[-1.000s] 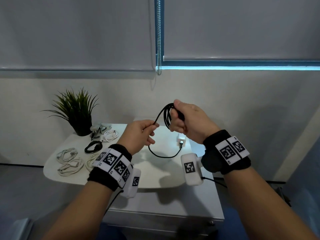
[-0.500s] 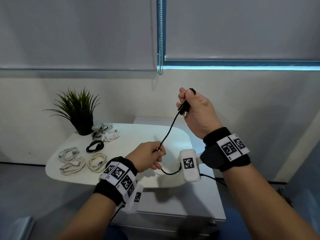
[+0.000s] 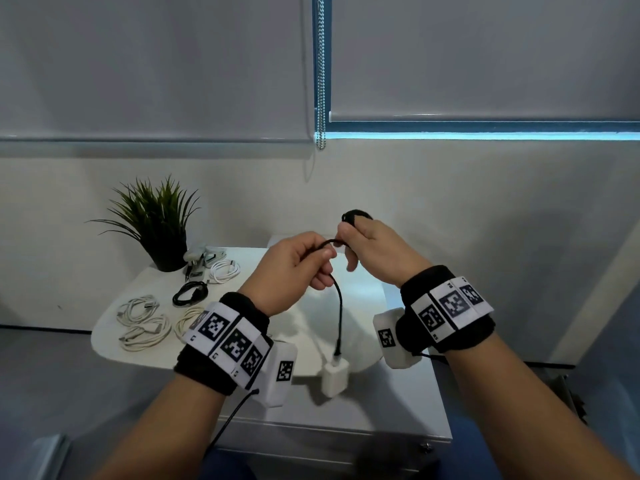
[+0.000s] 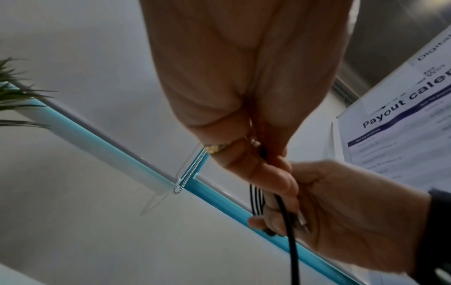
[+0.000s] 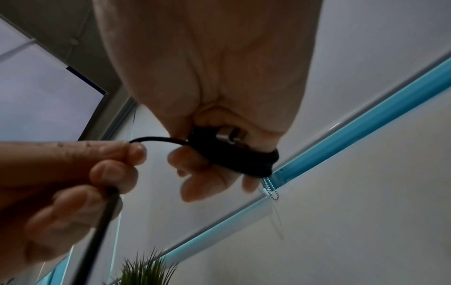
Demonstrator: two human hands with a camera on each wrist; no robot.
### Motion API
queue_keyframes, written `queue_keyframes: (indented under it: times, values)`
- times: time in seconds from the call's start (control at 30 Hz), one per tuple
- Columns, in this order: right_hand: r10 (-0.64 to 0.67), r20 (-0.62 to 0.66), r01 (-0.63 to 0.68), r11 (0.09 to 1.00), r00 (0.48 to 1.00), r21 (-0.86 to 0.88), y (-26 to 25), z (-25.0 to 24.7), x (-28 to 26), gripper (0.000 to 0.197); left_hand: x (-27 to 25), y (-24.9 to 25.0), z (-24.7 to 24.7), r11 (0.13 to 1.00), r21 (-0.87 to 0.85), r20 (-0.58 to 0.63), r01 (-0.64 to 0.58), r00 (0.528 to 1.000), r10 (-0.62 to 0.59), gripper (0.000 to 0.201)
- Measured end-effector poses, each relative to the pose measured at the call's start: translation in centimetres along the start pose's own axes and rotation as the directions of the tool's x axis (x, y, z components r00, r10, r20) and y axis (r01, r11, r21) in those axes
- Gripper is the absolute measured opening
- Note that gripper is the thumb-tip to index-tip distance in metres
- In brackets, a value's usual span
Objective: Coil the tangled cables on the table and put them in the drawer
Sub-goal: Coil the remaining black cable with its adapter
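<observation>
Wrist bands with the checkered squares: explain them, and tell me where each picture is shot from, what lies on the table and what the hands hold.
No machine here: a person works with bare hands. The patterned bands are worn on both wrists, each beside a small white camera. The wide picture comes from a head camera; the other two look along each hand from its wrist. The right hand holds black cable looped round its fingers; the left hand pinches the loose stretch, which hangs to a white charger. On the table lie coiled white cables, one black coil and a plant.
</observation>
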State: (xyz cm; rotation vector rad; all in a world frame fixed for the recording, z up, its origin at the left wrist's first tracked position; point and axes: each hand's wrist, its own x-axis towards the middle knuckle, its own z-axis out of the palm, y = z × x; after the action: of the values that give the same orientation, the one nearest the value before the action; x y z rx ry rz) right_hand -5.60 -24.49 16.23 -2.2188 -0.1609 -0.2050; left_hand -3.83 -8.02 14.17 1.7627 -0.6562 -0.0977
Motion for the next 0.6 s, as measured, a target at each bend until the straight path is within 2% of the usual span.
queue_keyframes:
  times: [0.1, 0.2, 0.33, 0.4, 0.5, 0.6]
  values:
    - [0.016, 0.105, -0.018, 1.000, 0.994, 0.019, 0.0, -0.3, -0.9, 0.040, 0.1, 0.5, -0.1, 1.000, -0.026, -0.041, -0.013, 0.999, 0.012, 0.016]
    - [0.037, 0.183, -0.043, 0.999, 0.982, 0.029, -0.1, -0.2, -1.3, 0.041, 0.1, 0.5, -0.5, 0.999, 0.035, -0.091, -0.032, 0.995, 0.035, 0.013]
    - [0.023, 0.198, -0.070, 0.970, 0.980, 0.232, -0.6, 0.1, -1.9, 0.044, 0.2, 0.1, -1.2, 0.986, 0.156, -0.137, -0.052, 0.988, 0.073, 0.014]
    - [-0.012, 0.193, -0.066, 0.917, 0.981, 0.394, -1.0, 0.1, -2.2, 0.045, 0.2, -0.4, -1.4, 0.984, 0.170, -0.136, -0.048, 0.988, 0.072, 0.015]
    - [-0.045, 0.182, -0.078, 0.785, 0.982, 0.615, -1.5, 0.1, -2.3, 0.046, -0.1, -1.0, -1.0, 0.983, 0.184, -0.136, -0.027, 0.989, 0.052, 0.017]
    - [-0.033, 0.121, -0.070, 0.654, 0.992, 0.753, -2.0, -0.1, -2.2, 0.045, -0.6, -2.0, -0.2, 0.983, 0.183, -0.148, 0.018, 0.989, 0.010, 0.019]
